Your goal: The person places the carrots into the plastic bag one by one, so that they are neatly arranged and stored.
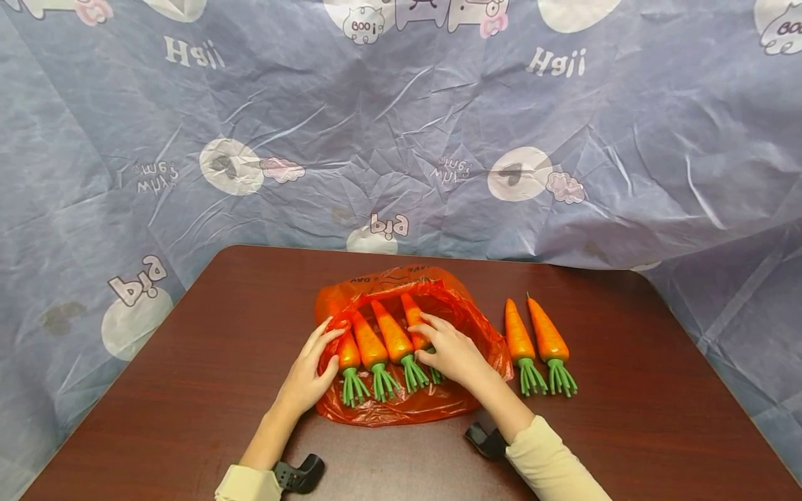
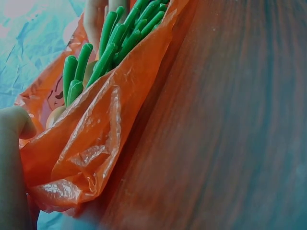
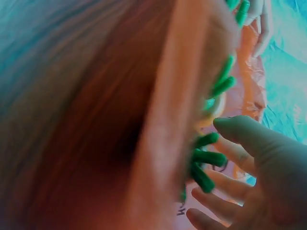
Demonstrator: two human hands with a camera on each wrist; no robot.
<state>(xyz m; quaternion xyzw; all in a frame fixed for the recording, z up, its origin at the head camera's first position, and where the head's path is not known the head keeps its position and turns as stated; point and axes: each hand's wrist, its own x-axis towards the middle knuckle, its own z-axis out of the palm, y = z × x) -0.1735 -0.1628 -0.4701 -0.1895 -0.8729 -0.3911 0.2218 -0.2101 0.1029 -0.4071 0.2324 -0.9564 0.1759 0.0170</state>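
Observation:
A thin red-orange plastic bag lies with its mouth spread toward me. Several orange carrots with green stalks lie side by side in it. My left hand grips the bag's left rim beside the leftmost carrot; in the left wrist view the thumb bends over the plastic. Over the rightmost carrot inside the bag, my right hand reaches in and partly covers it. The right wrist view shows the right hand with fingers spread and relaxed beside green stalks.
Two more carrots, a left one and a right one, lie on the brown table right of the bag. A patterned grey-blue cloth hangs behind the table. Black wrist devices sit at both wrists.

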